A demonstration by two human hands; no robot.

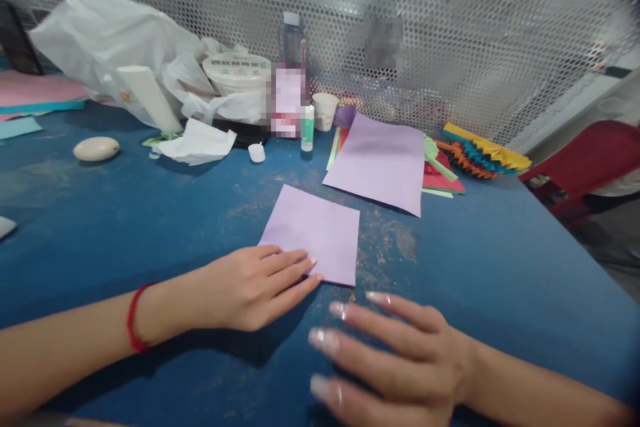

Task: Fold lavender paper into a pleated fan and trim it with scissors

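A square sheet of lilac paper (315,233) lies flat on the blue table (475,260). My left hand (255,287), with a red thread around its wrist, rests palm down, its fingertips on the sheet's lower left corner. My right hand (390,353) lies lower right, with its long-nailed fingers spread and apart from the sheet. Neither hand grips anything. A larger lilac sheet (375,163) lies farther back, overlapping strips of coloured paper.
Behind stand a glue stick (307,128), a paper cup (324,111) and a plastic bottle (291,37). A white plastic bag (100,40) and crumpled tissue (197,142) lie back left. A pleated paper fan (483,153) sits right, before a perforated metal screen (475,33).
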